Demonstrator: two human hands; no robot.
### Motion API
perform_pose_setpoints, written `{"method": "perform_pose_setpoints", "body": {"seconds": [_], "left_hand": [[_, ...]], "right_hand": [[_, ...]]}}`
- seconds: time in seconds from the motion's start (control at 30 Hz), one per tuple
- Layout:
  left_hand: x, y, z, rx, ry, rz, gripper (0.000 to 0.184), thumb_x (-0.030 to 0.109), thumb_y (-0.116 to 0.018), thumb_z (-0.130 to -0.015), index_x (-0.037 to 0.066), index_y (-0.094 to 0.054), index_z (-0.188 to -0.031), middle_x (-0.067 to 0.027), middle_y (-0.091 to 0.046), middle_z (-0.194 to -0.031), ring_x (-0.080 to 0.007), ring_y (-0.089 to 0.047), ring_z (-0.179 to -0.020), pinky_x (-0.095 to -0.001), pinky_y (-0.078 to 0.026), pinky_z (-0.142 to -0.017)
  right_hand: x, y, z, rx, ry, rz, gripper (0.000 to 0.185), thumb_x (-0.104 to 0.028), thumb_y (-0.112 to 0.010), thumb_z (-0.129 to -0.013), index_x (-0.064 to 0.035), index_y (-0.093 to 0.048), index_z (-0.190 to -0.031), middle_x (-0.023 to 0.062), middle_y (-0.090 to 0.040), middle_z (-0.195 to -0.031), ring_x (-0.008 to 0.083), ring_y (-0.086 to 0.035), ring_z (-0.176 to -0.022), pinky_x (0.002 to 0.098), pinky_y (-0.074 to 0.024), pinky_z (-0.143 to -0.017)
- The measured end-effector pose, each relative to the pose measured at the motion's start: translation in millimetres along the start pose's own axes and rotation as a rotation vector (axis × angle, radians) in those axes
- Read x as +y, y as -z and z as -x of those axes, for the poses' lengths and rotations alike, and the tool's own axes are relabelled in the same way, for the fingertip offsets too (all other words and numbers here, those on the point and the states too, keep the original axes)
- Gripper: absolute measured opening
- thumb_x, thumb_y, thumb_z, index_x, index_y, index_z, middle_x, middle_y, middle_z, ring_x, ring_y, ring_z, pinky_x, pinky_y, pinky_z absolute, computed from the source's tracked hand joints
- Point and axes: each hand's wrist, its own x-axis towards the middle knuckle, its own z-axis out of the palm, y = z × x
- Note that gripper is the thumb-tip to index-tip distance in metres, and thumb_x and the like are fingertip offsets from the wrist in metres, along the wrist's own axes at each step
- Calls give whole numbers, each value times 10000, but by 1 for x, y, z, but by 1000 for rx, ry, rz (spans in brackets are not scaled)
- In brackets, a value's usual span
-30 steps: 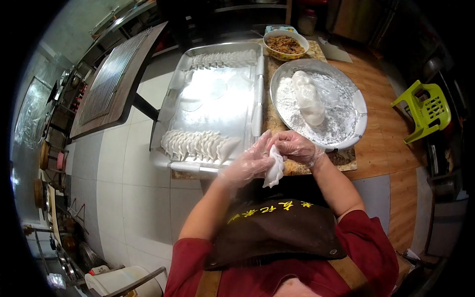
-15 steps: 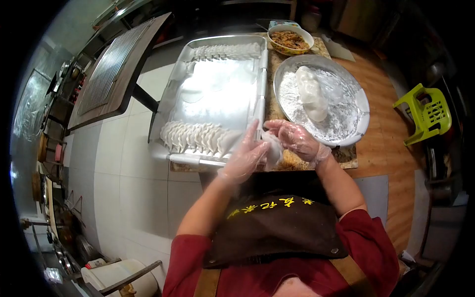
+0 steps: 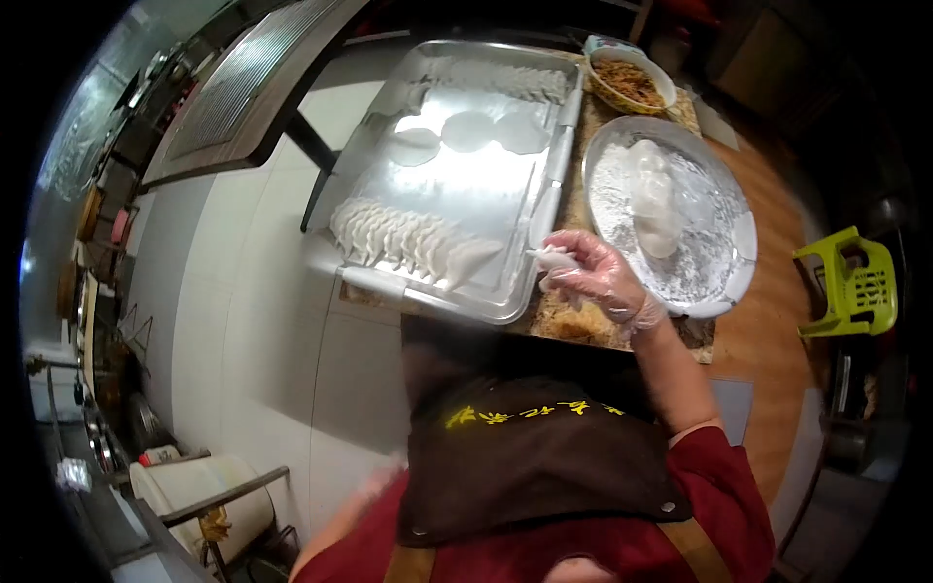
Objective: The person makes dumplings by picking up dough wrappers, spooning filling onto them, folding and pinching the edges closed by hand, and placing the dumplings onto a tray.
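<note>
My right hand [image 3: 604, 278], in a clear plastic glove, is closed around a white dumpling [image 3: 554, 259] just off the near right corner of a metal tray [image 3: 428, 194]. A row of pleated dumplings [image 3: 408, 241] lies along the tray's near side. Another row [image 3: 496, 80] runs along its far side. Between them lie three round wrappers [image 3: 468, 132], flat on the metal. At the lower left, close to my body, my left hand [image 3: 377, 483] is a motion blur, so its fingers do not show clearly.
A large basin [image 3: 739, 228] of white flour with a lump of dough [image 3: 656, 199] stands right of the tray. Behind it is a bowl of brown filling [image 3: 630, 84]. A green plastic stool [image 3: 860, 282] stands at the right, and a dark table [image 3: 248, 87] at the far left.
My left hand has left the dumpling and dropped back toward my body at the lower left. My right hand keeps the dumpling. The view has shifted, so the tray's wrappers show more clearly.
</note>
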Motion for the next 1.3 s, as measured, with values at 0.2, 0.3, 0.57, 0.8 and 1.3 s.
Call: {"method": "perform_pose_setpoints", "body": {"seconds": [0.2,0.3,0.57,0.8,1.3], "left_hand": [[-31,-115,29,84,294,768,194,137,-502,-928,32,-589,-1065,-148,-621,-888,-286,-620,-867,-433,-522,-744],[-22,-117,30,120,273,818,199,153,-505,-930,30,-593,-1058,-147,-625,-883,-280,-620,-858,-426,-521,-739],[-5,-107,22,152,232,864,221,196,-512,-936,24,-604,-1038,-144,-634,-870,-263,-622,-832,-408,-520,-727],[-3,-115,21,158,253,922,249,234,-519,-942,18,-613,-1020,-142,-643,-859,-249,-624,-809,-393,-519,-717],[79,90,-2,789,-65,1125,396,374,-544,-952,17,-582,-1119,-105,-664,-951,-190,-640,-855,-308,-521,-699]], "right_hand": [[-13,-5,-53,-297,218,712,444,-123,-701,-837,-35,-511,-1228,100,-626,-1029,189,-626,-953,311,-521,-774],[-13,-28,-85,-505,143,892,432,-119,-707,-806,-47,-514,-1185,139,-620,-1041,277,-625,-980,375,-506,-816],[-3,-67,-110,-714,143,1245,188,-155,-543,-811,-36,-590,-948,190,-623,-893,340,-613,-820,424,-490,-778],[6,-67,-112,-694,187,1441,239,-131,-606,-779,-74,-567,-1008,157,-606,-960,350,-602,-889,438,-493,-782],[10,-49,-120,-414,463,1390,308,-148,-714,-754,-71,-587,-1024,144,-587,-1023,352,-577,-991,425,-492,-830]]}}
